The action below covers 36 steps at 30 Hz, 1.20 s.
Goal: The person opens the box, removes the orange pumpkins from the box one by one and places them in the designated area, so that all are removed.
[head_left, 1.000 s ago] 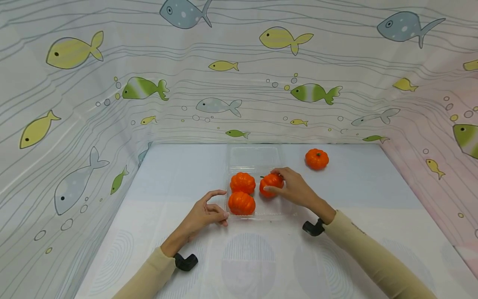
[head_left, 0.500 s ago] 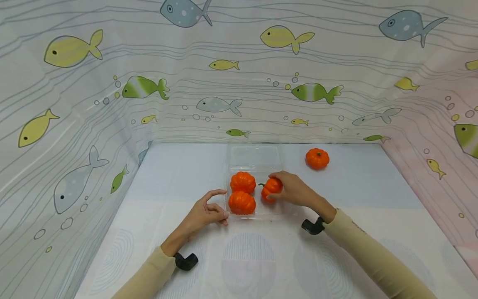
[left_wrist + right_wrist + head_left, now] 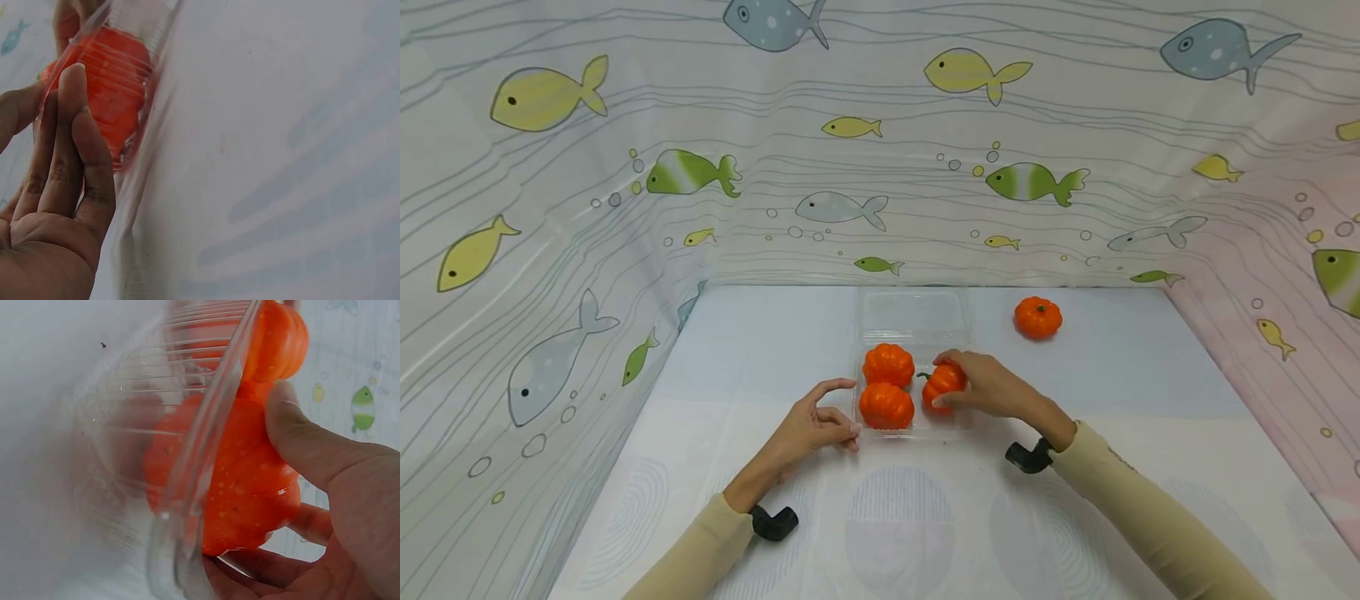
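A clear plastic clamshell container [image 3: 944, 427] lies with its lid [image 3: 913, 312] folded back. Two orange toy pumpkins fill its left side, the rear pumpkin [image 3: 888, 365] and the front pumpkin [image 3: 887, 406]. My right hand [image 3: 996, 387] grips a third pumpkin [image 3: 942, 385] inside the right half, tilted with its green stem to the left; the right wrist view shows the thumb on one side of this held pumpkin [image 3: 240, 475] and fingers beneath. My left hand [image 3: 808, 429] rests at the container's left front corner, fingers loosely bent; whether it pinches the rim is unclear.
Another orange pumpkin [image 3: 1037, 318] sits upright on the table [image 3: 760, 342], behind and right of the container. A fish-patterned curtain [image 3: 917, 192] encloses the back and sides. Black curved pieces are strapped near both wrists.
My right hand has brought the held pumpkin slightly toward the front inside the container, its stem turning further left. The left hand and the other pumpkins stay put.
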Each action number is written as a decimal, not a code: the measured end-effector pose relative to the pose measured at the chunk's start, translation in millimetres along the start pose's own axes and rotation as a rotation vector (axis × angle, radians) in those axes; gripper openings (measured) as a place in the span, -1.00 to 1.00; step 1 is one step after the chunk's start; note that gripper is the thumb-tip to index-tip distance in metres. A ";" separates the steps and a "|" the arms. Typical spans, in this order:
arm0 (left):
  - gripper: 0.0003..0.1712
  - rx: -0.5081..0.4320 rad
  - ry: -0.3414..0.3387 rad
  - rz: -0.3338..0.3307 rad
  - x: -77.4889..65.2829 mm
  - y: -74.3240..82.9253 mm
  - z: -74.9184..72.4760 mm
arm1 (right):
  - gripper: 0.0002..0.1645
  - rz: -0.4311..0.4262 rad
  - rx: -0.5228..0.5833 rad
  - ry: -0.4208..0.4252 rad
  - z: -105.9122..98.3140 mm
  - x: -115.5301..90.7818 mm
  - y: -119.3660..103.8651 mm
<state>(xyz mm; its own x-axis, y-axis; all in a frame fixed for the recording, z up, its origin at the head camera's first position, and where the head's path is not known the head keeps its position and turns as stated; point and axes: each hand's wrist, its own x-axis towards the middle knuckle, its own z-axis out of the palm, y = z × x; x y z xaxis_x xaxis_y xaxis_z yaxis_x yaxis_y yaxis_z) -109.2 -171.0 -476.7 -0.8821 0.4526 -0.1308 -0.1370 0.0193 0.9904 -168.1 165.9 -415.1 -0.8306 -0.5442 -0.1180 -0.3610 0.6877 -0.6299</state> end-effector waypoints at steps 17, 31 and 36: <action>-0.13 0.019 0.009 -0.004 0.8 1.1 0.3 | -0.29 -0.016 0.016 -0.014 -1.0 -2.3 0.2; -0.13 -0.001 -0.003 0.008 1.3 -0.2 -0.6 | -0.09 -0.001 -0.069 -0.073 -1.3 -5.4 -0.2; -0.12 0.001 -0.006 0.010 0.9 -0.5 -1.1 | -0.12 -0.035 -0.061 -0.005 -2.4 -7.3 -0.8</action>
<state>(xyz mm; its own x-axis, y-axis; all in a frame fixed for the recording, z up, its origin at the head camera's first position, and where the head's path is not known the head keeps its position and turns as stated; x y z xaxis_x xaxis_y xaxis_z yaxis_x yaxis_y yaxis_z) -110.4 -171.6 -477.3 -0.8807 0.4580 -0.1209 -0.1280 0.0156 0.9917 -162.8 170.5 -411.8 -0.8150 -0.5706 -0.1012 -0.4146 0.6961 -0.5861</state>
